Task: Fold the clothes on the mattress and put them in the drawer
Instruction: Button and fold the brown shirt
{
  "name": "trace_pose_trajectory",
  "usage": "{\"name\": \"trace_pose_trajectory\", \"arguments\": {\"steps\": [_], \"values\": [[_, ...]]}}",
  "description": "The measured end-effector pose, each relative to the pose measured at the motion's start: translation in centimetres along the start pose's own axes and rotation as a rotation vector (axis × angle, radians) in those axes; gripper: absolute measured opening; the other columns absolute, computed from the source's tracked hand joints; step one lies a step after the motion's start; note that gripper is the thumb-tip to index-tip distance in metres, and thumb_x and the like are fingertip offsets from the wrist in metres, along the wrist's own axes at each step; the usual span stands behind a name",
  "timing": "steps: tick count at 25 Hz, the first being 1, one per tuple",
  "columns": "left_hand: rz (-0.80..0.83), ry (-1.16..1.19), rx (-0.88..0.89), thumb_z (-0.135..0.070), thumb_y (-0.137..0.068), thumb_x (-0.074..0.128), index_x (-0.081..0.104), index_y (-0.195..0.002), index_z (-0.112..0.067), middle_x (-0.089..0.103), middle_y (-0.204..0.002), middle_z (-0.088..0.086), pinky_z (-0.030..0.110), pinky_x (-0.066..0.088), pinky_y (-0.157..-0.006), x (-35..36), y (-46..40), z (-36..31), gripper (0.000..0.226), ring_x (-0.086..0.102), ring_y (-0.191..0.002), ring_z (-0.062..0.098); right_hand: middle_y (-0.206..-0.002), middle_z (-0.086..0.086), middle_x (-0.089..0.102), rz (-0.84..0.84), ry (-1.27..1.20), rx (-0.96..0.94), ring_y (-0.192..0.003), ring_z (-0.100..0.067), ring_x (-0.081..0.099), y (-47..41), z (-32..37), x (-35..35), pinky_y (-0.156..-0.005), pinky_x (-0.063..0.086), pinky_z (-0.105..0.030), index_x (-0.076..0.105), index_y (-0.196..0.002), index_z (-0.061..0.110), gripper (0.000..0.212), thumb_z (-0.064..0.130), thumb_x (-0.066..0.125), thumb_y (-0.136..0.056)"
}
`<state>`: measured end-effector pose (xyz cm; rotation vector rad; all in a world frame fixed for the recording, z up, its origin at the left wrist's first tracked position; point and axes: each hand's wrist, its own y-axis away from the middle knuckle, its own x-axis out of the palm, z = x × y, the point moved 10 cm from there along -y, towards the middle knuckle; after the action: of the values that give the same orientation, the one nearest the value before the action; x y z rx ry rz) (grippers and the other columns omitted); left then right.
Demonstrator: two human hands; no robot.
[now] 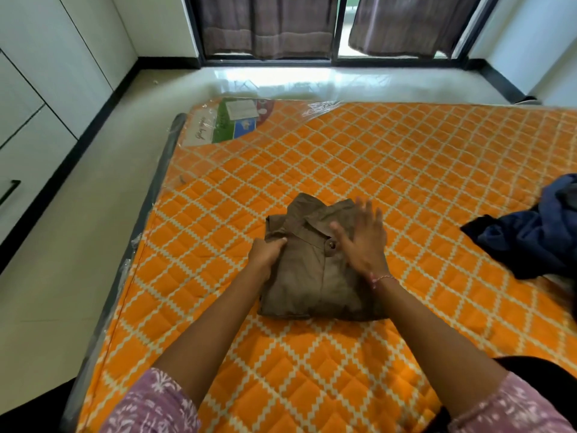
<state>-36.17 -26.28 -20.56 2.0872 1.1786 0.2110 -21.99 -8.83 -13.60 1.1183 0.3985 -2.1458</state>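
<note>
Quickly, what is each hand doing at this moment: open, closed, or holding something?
Left hand: closed, gripping the left edge of the folded brown shirt.
Right hand: open, fingers straight, flat over the shirt.

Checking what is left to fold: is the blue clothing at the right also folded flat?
No: the blue clothing lies in a crumpled heap on the mattress.

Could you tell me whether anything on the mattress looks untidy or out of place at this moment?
Yes: the dark blue clothes lie in a crumpled heap at the right edge of the mattress, not yet folded. The brown shirt under both hands is already a neat folded bundle.
</note>
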Motion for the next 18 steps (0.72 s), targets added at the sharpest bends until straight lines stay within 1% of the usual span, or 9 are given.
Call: {"name": "trace_pose_trajectory", "arguments": {"steps": [2,4,6,8,10,12,15,17,18], "values": [[0.034,0.047,-0.03,-0.021,-0.094,0.057,0.05,-0.127,0.002,0.058,-0.123,0.018,0.04,0.048,-0.084,-0.4,0.4,0.4,0.04,0.057,-0.103,0.033,-0.157,-0.013,0.021,-0.034,-0.204,0.303,-0.142,-0.034,0.022,0.7,-5.9,-1.7,-0.114,0.024,-0.054,0.008,-0.152,0.017,0.103,0.081,0.036,-0.076],[0.091,0.029,-0.043,-0.015,-0.098,0.049,0.054,-0.12,0.002,0.06,-0.11,0.014,0.039,0.046,-0.079,0.0,1.0,0.7,0.028,0.057,-0.091,0.029,-0.14,-0.018,0.046,0.029,-0.345,0.511,-0.124,-0.037,0.048,3.0,-9.8,-0.9,-0.1,0.042,-0.052,0.032,-0.144,0.008,0.1,0.078,0.047,-0.073],[0.147,0.041,-0.06,-0.019,-0.098,0.051,0.056,-0.114,0.0,0.059,-0.102,0.011,0.039,0.045,-0.079,0.2,1.7,0.9,0.026,0.056,-0.088,0.028,-0.118,-0.017,0.062,0.085,-0.587,0.627,-0.101,-0.032,0.061,4.6,-10.8,0.3,-0.085,0.052,-0.047,0.059,-0.115,0.004,0.068,0.062,0.06,-0.079],[0.215,0.114,-0.113,-0.028,-0.093,0.06,0.059,-0.111,-0.003,0.061,-0.106,0.011,0.039,0.046,-0.08,0.2,2.2,1.9,0.031,0.058,-0.093,0.029,-0.107,-0.013,0.067,0.19,-0.756,0.7,-0.091,-0.028,0.064,5.7,-10.2,1.1,-0.073,0.054,-0.038,0.064,-0.104,0.006,0.047,0.046,0.069,-0.081],[0.252,0.162,-0.091,-0.029,-0.088,0.066,0.06,-0.118,-0.003,0.064,-0.118,0.013,0.038,0.048,-0.083,0.1,2.1,2.7,0.04,0.061,-0.101,0.03,-0.108,-0.012,0.067,0.258,-0.773,0.683,-0.095,-0.029,0.064,5.8,-9.4,1.8,-0.077,0.052,-0.037,0.063,-0.11,0.007,0.045,0.037,0.074,-0.079],[0.25,0.183,0.03,-0.019,-0.087,0.067,0.056,-0.126,-0.006,0.061,-0.126,0.014,0.035,0.049,-0.083,0.0,2.1,2.0,0.043,0.06,-0.106,0.029,-0.107,-0.012,0.068,0.205,-0.826,0.591,-0.09,-0.028,0.065,5.0,-7.8,1.7,-0.076,0.052,-0.035,0.064,-0.112,0.005,0.036,0.025,0.071,-0.083],[0.328,0.072,0.205,-0.007,-0.085,0.067,0.045,-0.133,-0.01,0.056,-0.129,0.006,0.026,0.05,-0.082,0.2,3.2,0.0,0.053,0.057,-0.111,0.024,-0.102,-0.009,0.069,0.25,-0.918,0.538,-0.089,-0.027,0.066,4.5,-4.9,2.1,-0.071,0.052,-0.034,0.062,-0.109,0.011,0.02,0.018,0.062,-0.09],[0.371,-0.004,0.284,-0.004,-0.086,0.066,0.035,-0.141,-0.011,0.051,-0.136,0.007,0.029,0.047,-0.089,-0.4,2.9,-1.2,0.064,0.054,-0.118,0.024,-0.101,-0.008,0.07,0.332,-0.948,0.503,-0.091,-0.03,0.067,3.6,-3.0,2.7,-0.073,0.052,-0.036,0.062,-0.109,0.012,0.02,0.013,0.063,-0.089],[0.341,-0.009,0.316,-0.004,-0.087,0.065,0.032,-0.143,-0.011,0.049,-0.138,0.007,0.03,0.047,-0.09,-1.7,2.3,-2.4,0.066,0.053,-0.12,0.025,-0.101,-0.009,0.071,0.342,-0.955,0.473,-0.09,-0.03,0.068,2.2,-1.9,2.9,-0.072,0.052,-0.036,0.062,-0.11,0.011,0.022,0.01,0.063,-0.088]]}}
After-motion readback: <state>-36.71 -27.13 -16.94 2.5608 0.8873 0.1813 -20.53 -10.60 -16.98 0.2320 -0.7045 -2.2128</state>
